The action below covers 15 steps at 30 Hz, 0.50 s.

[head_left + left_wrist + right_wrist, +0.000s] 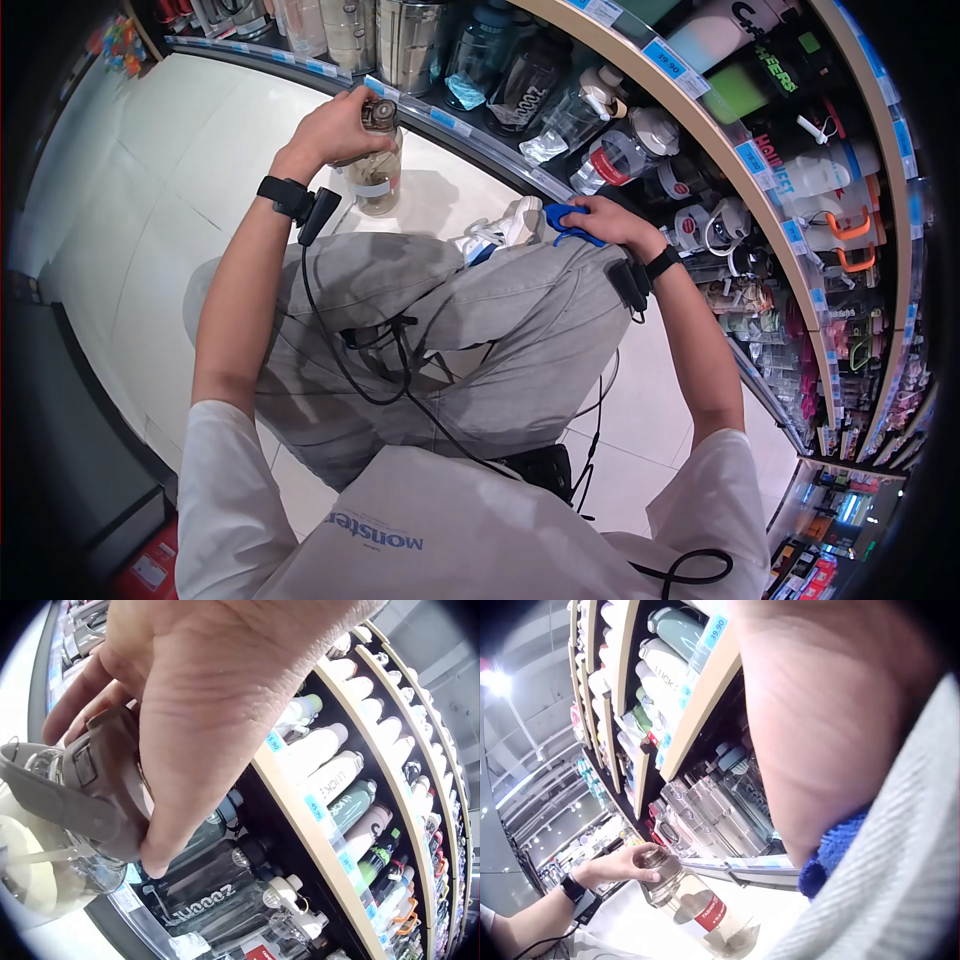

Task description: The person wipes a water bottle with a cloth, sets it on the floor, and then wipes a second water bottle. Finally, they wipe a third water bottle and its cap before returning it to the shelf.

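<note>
My left hand (332, 132) grips a clear, brown-tinted water bottle (374, 192) by its grey-brown lid, with thumb and fingers around the top. In the left wrist view the lid (112, 791) has a carry loop, and the thumb presses on its side. A red label (711, 913) shows on the bottle in the right wrist view. It is upright over the pale floor, just in front of the bottom shelf. My right hand (615, 222) holds a bunched blue cloth (572, 226) at the knee; the wrist and trouser leg hide most of this in the right wrist view.
Curved shelves (690, 75) of bottles rise ahead and to the right, with price tags along their edges. Large bottles, including a dark one (530, 85), stand on the bottom shelf. A white shoe (505, 232) is between the hands. Black cables (400, 375) hang across the lap.
</note>
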Tool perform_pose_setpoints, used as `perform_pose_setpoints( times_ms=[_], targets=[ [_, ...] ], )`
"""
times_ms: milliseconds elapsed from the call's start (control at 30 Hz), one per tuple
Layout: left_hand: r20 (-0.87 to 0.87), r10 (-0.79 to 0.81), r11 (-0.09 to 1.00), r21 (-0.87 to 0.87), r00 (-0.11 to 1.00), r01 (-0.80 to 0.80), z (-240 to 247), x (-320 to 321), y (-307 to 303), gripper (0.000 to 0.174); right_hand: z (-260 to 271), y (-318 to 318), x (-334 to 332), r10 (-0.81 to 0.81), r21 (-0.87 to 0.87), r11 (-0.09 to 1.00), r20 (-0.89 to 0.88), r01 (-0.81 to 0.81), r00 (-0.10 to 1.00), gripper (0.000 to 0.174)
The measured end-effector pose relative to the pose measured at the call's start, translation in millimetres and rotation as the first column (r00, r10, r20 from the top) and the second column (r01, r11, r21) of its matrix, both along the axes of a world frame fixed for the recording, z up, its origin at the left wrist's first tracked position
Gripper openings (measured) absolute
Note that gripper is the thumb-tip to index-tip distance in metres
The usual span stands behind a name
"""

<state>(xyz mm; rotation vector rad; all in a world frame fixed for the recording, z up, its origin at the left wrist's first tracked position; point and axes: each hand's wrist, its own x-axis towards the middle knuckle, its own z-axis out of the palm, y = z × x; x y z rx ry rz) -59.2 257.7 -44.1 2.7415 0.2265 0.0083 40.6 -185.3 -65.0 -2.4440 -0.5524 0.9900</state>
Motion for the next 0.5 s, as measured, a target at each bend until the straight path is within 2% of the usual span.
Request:
perform_pose_setpoints(
  times_ms=[33, 100, 133, 200, 500],
  targets=[
    [0.000, -0.002, 1.000, 0.001, 1.000, 0.002, -3, 1, 1, 0.085, -3, -2, -1, -0.002, 0.001, 1.000, 0.000, 0.002, 1.000, 0.047],
    [0.020, 0.016, 1.000, 0.005, 1.000, -0.017, -6, 2, 1, 0.087, -6, -7, -5, -0.006, 0.145, 0.989, 0.041, 0.000, 0.999, 0.038],
    [0.019, 0.014, 1.000, 0.005, 1.000, -0.014, -4, 1, -1, 0.087, -6, -7, -5, -0.008, 0.146, 0.989, 0.041, 0.002, 0.999, 0.038],
    [-0.012, 0.055, 0.998, 0.018, 0.998, -0.055, 0, 0, -5, 0.083, -8, -8, -8, -0.040, 0.217, 0.976, 0.063, 0.026, 0.997, 0.032],
    [0.033, 0.066, 0.996, 0.056, 0.997, -0.068, -10, 2, 0, 0.082, -9, -8, -7, -0.052, 0.229, 0.973, 0.052, 0.039, 0.997, 0.033]
  ],
)
